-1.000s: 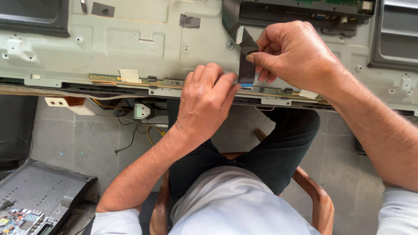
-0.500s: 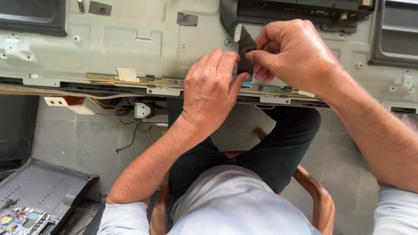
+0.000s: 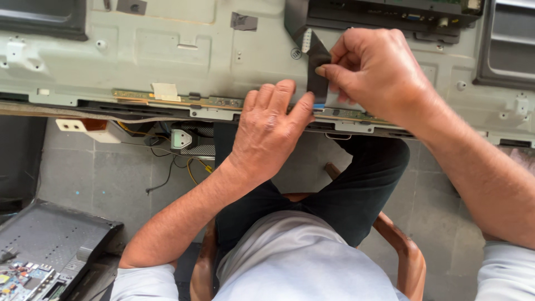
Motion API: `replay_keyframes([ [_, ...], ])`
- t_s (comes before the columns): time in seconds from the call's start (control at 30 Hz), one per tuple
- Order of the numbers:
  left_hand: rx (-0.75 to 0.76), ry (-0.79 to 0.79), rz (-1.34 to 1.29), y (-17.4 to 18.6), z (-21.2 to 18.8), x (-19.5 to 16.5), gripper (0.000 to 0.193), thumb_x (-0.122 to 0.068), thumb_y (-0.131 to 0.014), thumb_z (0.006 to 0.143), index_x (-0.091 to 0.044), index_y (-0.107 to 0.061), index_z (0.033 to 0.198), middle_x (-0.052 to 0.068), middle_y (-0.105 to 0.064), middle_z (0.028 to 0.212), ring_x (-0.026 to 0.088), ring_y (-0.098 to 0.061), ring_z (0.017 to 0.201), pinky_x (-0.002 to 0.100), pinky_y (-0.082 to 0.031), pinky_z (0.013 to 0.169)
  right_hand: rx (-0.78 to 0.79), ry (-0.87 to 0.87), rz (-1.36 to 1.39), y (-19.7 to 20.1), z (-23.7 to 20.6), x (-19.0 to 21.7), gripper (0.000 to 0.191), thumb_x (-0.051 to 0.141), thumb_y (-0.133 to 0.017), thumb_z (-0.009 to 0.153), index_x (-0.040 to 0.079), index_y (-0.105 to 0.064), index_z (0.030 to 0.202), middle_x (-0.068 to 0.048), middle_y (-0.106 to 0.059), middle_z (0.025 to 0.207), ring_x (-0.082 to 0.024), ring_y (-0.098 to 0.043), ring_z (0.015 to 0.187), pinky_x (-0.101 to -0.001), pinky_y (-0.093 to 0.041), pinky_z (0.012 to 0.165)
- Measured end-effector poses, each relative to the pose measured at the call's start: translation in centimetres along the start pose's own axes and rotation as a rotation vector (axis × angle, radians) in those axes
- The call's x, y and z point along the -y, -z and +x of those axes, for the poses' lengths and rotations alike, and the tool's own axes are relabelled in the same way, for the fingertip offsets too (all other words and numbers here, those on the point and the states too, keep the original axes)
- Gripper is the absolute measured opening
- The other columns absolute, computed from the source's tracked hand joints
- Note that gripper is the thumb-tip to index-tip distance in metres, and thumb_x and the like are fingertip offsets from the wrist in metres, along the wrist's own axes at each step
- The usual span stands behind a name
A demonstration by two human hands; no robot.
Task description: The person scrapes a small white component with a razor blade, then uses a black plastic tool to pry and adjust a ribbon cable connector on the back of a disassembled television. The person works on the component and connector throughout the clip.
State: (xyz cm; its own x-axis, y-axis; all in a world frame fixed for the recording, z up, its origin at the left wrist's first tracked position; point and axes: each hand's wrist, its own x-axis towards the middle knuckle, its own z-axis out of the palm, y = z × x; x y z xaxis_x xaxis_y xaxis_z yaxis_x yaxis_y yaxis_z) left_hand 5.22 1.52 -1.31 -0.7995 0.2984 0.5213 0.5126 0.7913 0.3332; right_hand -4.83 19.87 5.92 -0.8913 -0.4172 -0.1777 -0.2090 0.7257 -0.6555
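Ribbon cable [image 3: 317, 69] lower end hidden behind left hand [image 3: 267, 134].

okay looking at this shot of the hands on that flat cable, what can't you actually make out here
Head view:
- Where the dark flat cable meets the narrow board strip: covered by the left hand and the right hand, whose fingertips pinch the cable.
- The grey metal panel: cut off by the top and side edges.
- The circuit board at bottom left: cut by the edge, parts too small to tell.
- The wooden chair: mostly hidden by the person's body.
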Motion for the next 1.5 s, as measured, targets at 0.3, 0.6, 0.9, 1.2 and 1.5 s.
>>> replay_keyframes([
  [0.3,-0.014,-0.059,0.086,-0.2,-0.8,0.2,0.041,-0.009,-0.069,0.088,-0.003,-0.069,0.129,0.017,-0.057,0.126,0.030,-0.058,0.108,0.041,-0.047,0.091,-0.082,0.685,-0.493,1.2,-0.4,-1.1,0.038,0.005,-0.081,0.086,-0.002,-0.068,0.121,-0.022,-0.064,0.114,-0.032,-0.064,0.093,-0.0385,-0.052,0.074],
  [0.6,-0.049,-0.031,0.058,-0.3,-1.0,0.0,0.039,-0.008,-0.068,0.089,-0.002,-0.068,0.128,0.018,-0.057,0.127,0.030,-0.058,0.106,0.042,-0.048,0.089,0.269,1.004,-0.781,3.0,1.7,-1.2,0.064,0.007,-0.077,0.063,0.014,-0.071,0.127,-0.013,-0.065,0.135,-0.027,-0.066,0.109,-0.0309,-0.059,0.080],
  [0.9,0.008,-0.038,0.028,0.7,-0.3,0.2,0.025,-0.013,-0.072,0.093,0.002,-0.067,0.113,0.015,-0.059,0.114,0.029,-0.059,0.103,0.040,-0.049,0.087,0.396,1.087,-1.051,3.0,2.8,0.8,0.053,0.009,-0.074,0.074,0.016,-0.070,0.127,-0.013,-0.065,0.128,-0.022,-0.069,0.103,-0.0244,-0.061,0.070],
  [1.2,0.063,-0.217,0.210,2.0,0.1,0.8,0.032,-0.011,-0.070,0.081,0.005,-0.068,0.108,0.013,-0.059,0.104,0.024,-0.059,0.092,0.034,-0.051,0.078,0.347,1.190,-1.123,3.4,3.3,-0.9,0.049,0.009,-0.074,0.076,0.017,-0.068,0.124,-0.010,-0.066,0.125,-0.019,-0.071,0.101,-0.0224,-0.060,0.080],
  [1.5,0.060,-0.202,0.185,1.6,-0.3,1.0,0.031,-0.012,-0.069,0.084,0.004,-0.069,0.111,0.007,-0.056,0.090,0.021,-0.058,0.083,0.033,-0.049,0.073,0.406,1.178,-1.112,3.1,3.6,-1.3,0.046,0.012,-0.075,0.077,0.014,-0.068,0.122,-0.010,-0.067,0.118,-0.019,-0.070,0.102,-0.0224,-0.060,0.079],
])
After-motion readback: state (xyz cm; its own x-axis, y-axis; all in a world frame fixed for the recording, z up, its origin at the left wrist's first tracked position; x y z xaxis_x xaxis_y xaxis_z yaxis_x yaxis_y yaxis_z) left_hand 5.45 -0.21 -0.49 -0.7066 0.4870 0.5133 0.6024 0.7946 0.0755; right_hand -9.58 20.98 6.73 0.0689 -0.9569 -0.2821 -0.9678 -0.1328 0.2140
